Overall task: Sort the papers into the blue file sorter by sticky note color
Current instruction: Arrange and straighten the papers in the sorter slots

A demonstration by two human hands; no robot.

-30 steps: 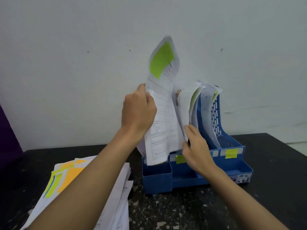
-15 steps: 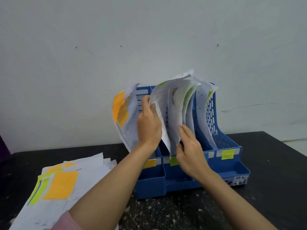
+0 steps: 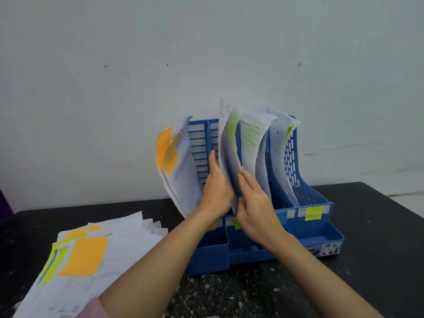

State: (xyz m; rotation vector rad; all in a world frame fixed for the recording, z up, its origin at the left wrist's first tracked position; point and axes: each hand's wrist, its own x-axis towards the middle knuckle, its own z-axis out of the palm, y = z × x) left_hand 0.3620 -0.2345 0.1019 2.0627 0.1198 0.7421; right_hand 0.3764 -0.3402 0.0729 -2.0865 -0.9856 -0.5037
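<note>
The blue file sorter (image 3: 309, 203) stands on the black table against the wall, with three upright slots. Papers with orange notes (image 3: 174, 161) lean out of the left slot. Papers with green notes (image 3: 247, 143) stand in the middle slot, and papers with a yellow note (image 3: 281, 143) in the right slot. My left hand (image 3: 215, 191) lies flat against the left face of the middle papers, fingers straight up. My right hand (image 3: 254, 203) touches their front edge with straight fingers. A loose pile of papers (image 3: 110, 253) with orange and green notes lies at the left.
Colour labels sit on the sorter's front: a yellow label (image 3: 313, 213) on the right, a green label (image 3: 237, 224) in the middle, the left one mostly hidden by my wrist. A white wall (image 3: 206, 53) rises right behind. A purple object (image 3: 4, 203) shows at the far left edge.
The green-note sheet that my left hand held high has come down into the middle slot. Both hands now lie flat against the middle papers, and the camera has tilted so more of the pile shows.
</note>
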